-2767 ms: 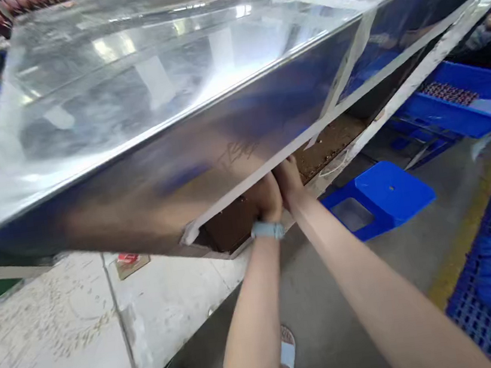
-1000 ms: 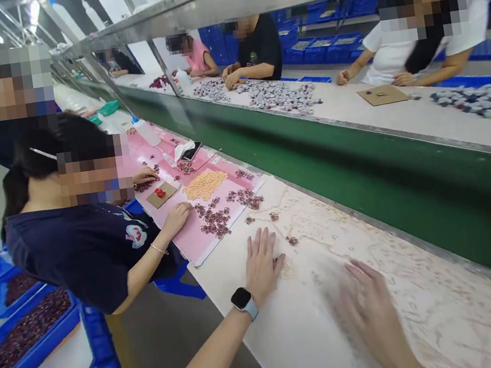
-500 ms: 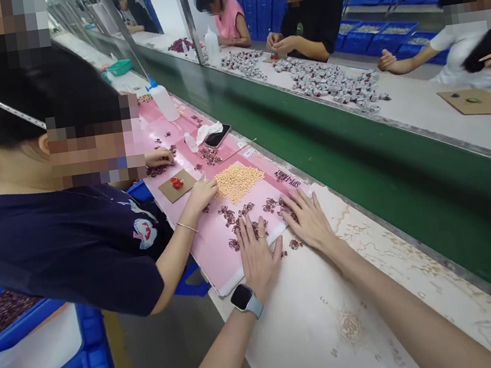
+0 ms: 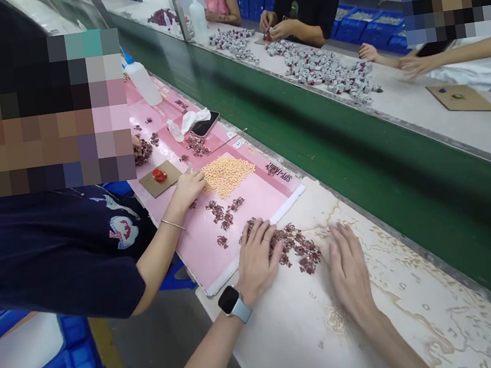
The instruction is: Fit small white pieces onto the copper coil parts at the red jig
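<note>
Small dark brown pieces (image 4: 296,243) lie in a loose pile between my hands, mostly on the pale patterned tabletop (image 4: 291,323). My left hand (image 4: 259,254), with a watch at the wrist, rests at the pile's left side. Its stretched fingers lie over some pieces at the edge of the pink mat (image 4: 214,260). To the right of the pile, and apart from it, my right hand (image 4: 351,272) is held with straight fingers and nothing in it. More brown pieces (image 4: 220,214) are scattered on the mat.
A heap of small yellow-orange pieces (image 4: 228,174) lies on the mat by a co-worker's hand (image 4: 189,188). Beyond are a brown board (image 4: 148,186) with a red item, a phone (image 4: 205,124) and a squeeze bottle (image 4: 144,82). A green strip (image 4: 314,157) separates the opposite bench.
Many brown pieces have moved from the mat onto the pale tabletop. My right hand has come back towards me and right, off the mat. The view has shifted slightly.
</note>
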The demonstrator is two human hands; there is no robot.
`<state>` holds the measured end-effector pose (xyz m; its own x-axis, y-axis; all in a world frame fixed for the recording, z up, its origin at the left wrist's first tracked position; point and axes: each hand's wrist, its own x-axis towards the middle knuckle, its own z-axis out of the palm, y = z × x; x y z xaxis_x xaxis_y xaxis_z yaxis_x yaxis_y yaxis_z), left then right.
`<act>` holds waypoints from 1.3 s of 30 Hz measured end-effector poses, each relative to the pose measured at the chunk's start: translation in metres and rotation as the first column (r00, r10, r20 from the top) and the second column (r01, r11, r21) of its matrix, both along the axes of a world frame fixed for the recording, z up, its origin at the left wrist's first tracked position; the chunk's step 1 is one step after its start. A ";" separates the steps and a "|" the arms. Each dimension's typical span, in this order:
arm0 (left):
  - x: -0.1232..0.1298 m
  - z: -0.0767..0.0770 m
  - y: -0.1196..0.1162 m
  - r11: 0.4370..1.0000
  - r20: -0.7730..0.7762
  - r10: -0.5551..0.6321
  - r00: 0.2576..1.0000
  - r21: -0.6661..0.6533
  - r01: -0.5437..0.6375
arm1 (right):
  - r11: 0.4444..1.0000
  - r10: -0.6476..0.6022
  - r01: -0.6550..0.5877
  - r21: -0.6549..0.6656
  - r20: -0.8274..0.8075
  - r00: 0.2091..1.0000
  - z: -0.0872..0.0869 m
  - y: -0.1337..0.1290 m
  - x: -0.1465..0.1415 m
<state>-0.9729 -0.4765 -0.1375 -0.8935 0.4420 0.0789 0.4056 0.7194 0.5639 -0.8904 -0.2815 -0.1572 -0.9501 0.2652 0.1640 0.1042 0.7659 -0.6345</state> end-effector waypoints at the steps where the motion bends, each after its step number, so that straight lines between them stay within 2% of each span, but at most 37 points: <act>1: 0.007 0.001 0.005 1.000 0.009 -0.025 1.000 0.019 0.024 | 0.997 -0.076 0.076 -0.010 0.003 0.997 -0.003 -0.001 0.009; 2: 0.015 0.002 0.011 0.998 0.016 -0.045 0.999 0.039 0.044 | 0.994 -0.105 0.106 -0.022 0.014 0.994 -0.005 -0.004 0.015; 4: 0.030 0.004 0.022 0.994 0.019 -0.070 0.997 0.083 0.068 | 0.996 -0.076 0.078 -0.053 0.040 0.996 -0.009 -0.012 0.017; 6: 0.042 0.004 0.030 0.993 0.022 -0.006 1.000 0.119 0.004 | 0.996 -0.031 0.035 -0.085 0.053 0.998 -0.009 -0.019 0.010; 9: 0.050 0.002 0.035 0.976 0.062 0.162 0.985 0.135 -0.169 | 0.991 -0.011 0.017 -0.129 0.049 0.999 -0.006 -0.026 -0.007; 14: 0.047 -0.007 0.044 0.956 0.153 0.210 0.966 0.176 -0.236 | 0.964 0.046 -0.038 -0.264 0.023 0.999 -0.004 -0.036 -0.021; 17: 0.046 -0.009 0.050 0.915 0.208 0.252 0.945 0.268 -0.303 | 0.928 -0.014 0.021 -0.371 0.023 1.000 -0.004 -0.049 -0.020; 20: 0.048 -0.007 0.055 0.831 0.305 0.293 0.906 0.387 -0.399 | 0.863 -0.122 0.127 -0.490 0.042 0.992 -0.002 -0.062 -0.019; 24: 0.052 0.001 0.063 0.666 0.489 0.262 0.832 0.532 -0.522 | 0.709 -0.248 0.235 -0.664 0.077 0.966 0.004 -0.074 -0.016; 27: 0.056 0.005 0.072 0.542 0.600 0.208 0.773 0.587 -0.601 | 0.556 -0.305 0.273 -0.785 0.113 0.946 0.008 -0.073 -0.012; 30: 0.059 0.005 0.080 0.455 0.664 0.154 0.732 0.610 -0.649 | 0.387 -0.345 0.300 -0.872 0.165 0.924 0.011 -0.068 -0.008; 33: 0.060 0.005 0.087 0.400 0.692 0.140 0.708 0.614 -0.680 | 0.226 -0.382 0.321 -0.920 0.220 0.898 0.011 -0.064 -0.005; 35: 0.062 0.006 0.092 0.384 0.710 0.144 0.689 0.602 -0.700 | 0.129 -0.408 0.338 -0.932 0.261 0.875 0.013 -0.063 -0.003; 39: 0.070 0.018 0.103 0.411 0.726 0.132 0.675 0.580 -0.703 | -0.039 -0.465 0.365 -0.930 0.340 0.817 0.024 -0.060 0.011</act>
